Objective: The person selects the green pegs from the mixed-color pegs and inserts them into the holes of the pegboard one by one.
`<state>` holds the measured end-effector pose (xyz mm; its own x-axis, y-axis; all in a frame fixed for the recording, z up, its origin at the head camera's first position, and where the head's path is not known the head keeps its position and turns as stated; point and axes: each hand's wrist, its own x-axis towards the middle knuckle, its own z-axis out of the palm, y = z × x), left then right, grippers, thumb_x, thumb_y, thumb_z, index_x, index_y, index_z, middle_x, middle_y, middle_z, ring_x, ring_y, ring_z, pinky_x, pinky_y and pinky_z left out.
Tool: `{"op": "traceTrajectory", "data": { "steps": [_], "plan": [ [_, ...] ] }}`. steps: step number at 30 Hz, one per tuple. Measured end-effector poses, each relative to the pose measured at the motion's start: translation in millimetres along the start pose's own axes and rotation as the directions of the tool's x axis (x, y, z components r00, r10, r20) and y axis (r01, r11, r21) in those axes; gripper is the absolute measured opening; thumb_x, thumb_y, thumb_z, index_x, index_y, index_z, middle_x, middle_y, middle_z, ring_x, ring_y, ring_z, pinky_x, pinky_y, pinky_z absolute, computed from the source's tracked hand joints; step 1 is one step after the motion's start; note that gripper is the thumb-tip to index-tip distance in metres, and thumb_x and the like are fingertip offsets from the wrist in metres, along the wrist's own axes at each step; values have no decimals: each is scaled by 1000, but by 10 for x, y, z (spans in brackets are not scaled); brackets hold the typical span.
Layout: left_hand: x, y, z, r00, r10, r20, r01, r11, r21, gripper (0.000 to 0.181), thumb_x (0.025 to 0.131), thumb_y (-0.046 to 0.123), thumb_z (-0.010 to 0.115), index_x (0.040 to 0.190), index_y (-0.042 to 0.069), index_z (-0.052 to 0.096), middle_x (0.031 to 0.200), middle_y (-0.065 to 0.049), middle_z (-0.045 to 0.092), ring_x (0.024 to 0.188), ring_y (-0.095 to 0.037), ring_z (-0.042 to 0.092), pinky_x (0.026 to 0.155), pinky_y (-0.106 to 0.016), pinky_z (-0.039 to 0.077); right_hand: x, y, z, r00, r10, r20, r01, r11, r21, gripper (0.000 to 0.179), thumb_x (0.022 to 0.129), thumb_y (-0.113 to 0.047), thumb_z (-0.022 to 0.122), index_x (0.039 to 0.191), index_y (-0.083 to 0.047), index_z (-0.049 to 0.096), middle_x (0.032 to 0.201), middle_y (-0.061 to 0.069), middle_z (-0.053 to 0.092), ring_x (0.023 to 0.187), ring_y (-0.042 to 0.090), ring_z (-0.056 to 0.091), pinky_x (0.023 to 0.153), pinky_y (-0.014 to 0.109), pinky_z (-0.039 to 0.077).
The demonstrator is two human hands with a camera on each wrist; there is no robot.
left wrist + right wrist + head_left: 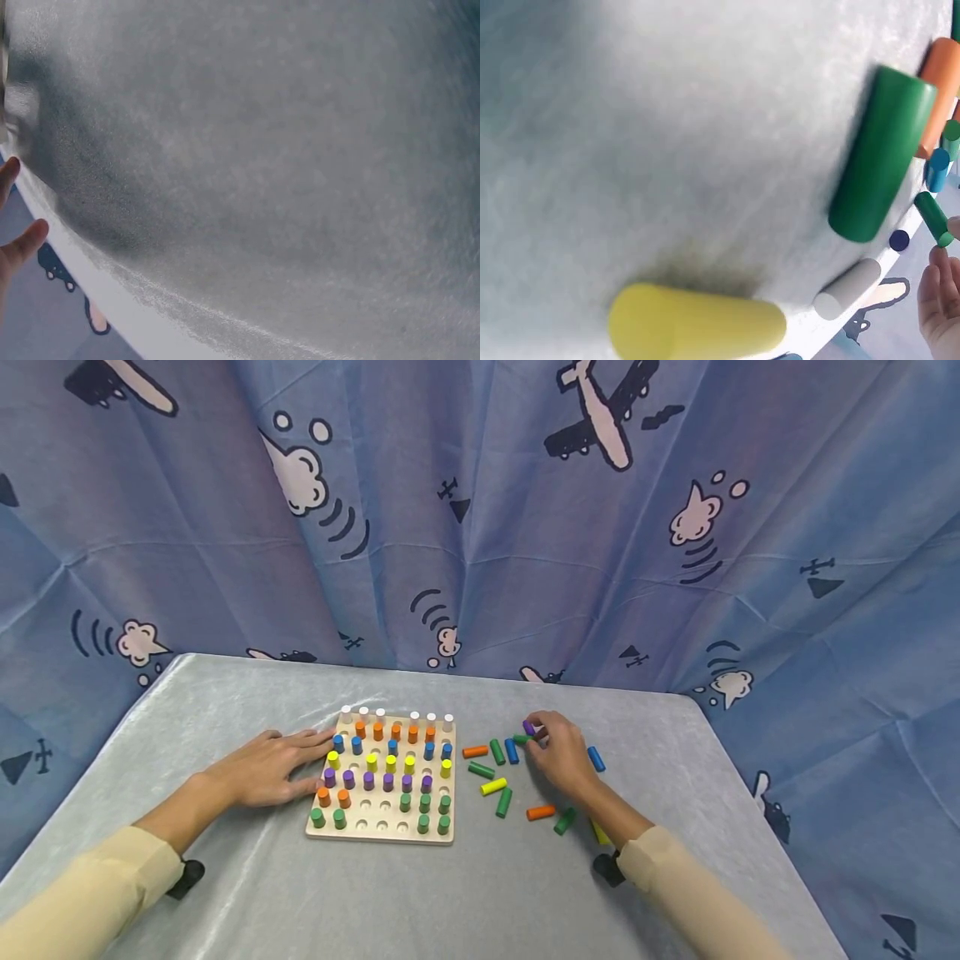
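Observation:
A wooden pegboard (pixel 382 828) carries rows of white, orange, blue, yellow, purple and green pegs, with some bare holes in several rows. My left hand (pixel 266 768) lies at its left edge, fingers extended, fingertips right at the rim; in the left wrist view only two fingertips (pixel 26 240) show. To the right of the board, my right hand (pixel 561 752) pinches a green peg (pixel 933 217) between thumb and fingers. A purple peg (pixel 528 727) is beside those fingertips in the head view.
Loose pegs lie between board and right forearm, among them a yellow peg (pixel 493 787), an orange peg (pixel 540 812) and a blue peg (pixel 512 751). Another blue peg (pixel 596 758) lies beyond the right hand. A white peg (pixel 847 289) shows in the right wrist view. Behind the table hangs a patterned curtain (pixel 480 527).

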<state>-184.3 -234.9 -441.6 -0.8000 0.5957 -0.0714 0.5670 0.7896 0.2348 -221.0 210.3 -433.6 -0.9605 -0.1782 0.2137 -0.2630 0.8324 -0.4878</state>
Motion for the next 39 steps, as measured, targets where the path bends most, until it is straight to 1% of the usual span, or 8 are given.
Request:
{"op": "traceTrajectory", "data": {
  "steps": [9,16,21,28,31,34,37,39],
  "plan": [
    [-16,16,-1,1000,10,-26,-10,1000,4,67,98,50,53,148,6,48,157,-12,38,140,-37,40,101,-63,37,-10,12,-17,996,-86,-21,86,996,33,31,85,3,75,114,0,67,109,14,68,95,26,67,81,42,57],
    [-16,18,-11,1000,13,-23,-12,1000,1,67,99,52,52,148,6,48,157,-12,37,140,-38,40,100,-64,37,-3,14,59,987,-148,-62,155,980,128,31,84,7,75,113,5,67,106,18,67,92,27,67,80,40,58],
    [-13,14,-9,1000,17,-25,-17,1000,1,68,98,52,52,147,5,48,157,-13,38,140,-38,40,100,-64,37,-2,5,93,984,-157,-86,169,972,164,31,83,8,74,113,4,67,106,20,66,91,26,67,79,39,58],
    [-15,13,-14,1000,9,-15,-9,1000,-5,67,98,51,53,148,6,47,158,-13,37,140,-39,39,101,-65,37,2,-63,61,979,-174,-106,189,970,153,30,84,6,75,113,0,67,106,19,66,90,26,67,77,42,58],
    [-16,3,-2,1000,5,-17,-5,1000,-8,67,98,50,53,148,6,47,158,-12,37,141,-38,39,101,-65,36,-9,-119,38,970,-208,-123,226,961,161,31,83,5,76,112,-2,67,105,18,66,89,25,67,76,42,58],
    [-17,-2,7,1000,4,-23,-4,1000,-10,67,98,50,54,148,6,47,158,-12,37,141,-38,39,102,-65,36,-33,-200,15,957,-261,-130,281,943,178,31,82,5,77,111,-2,67,106,16,67,89,24,67,75,41,58],
    [-15,0,4,1000,6,-21,-6,1000,-9,67,98,51,54,148,6,47,158,-12,37,141,-38,39,102,-65,36,-65,-313,-5,942,-312,-122,331,921,203,33,81,6,78,111,-2,67,107,16,67,90,24,69,75,41,58],
    [-14,1,0,1000,8,-22,-8,1000,-10,68,98,51,53,148,6,47,158,-12,37,141,-38,39,101,-65,36,-89,-400,-11,938,-329,-109,346,913,217,33,82,6,78,112,-3,66,106,13,66,90,23,69,75,40,58]
  ]
}}
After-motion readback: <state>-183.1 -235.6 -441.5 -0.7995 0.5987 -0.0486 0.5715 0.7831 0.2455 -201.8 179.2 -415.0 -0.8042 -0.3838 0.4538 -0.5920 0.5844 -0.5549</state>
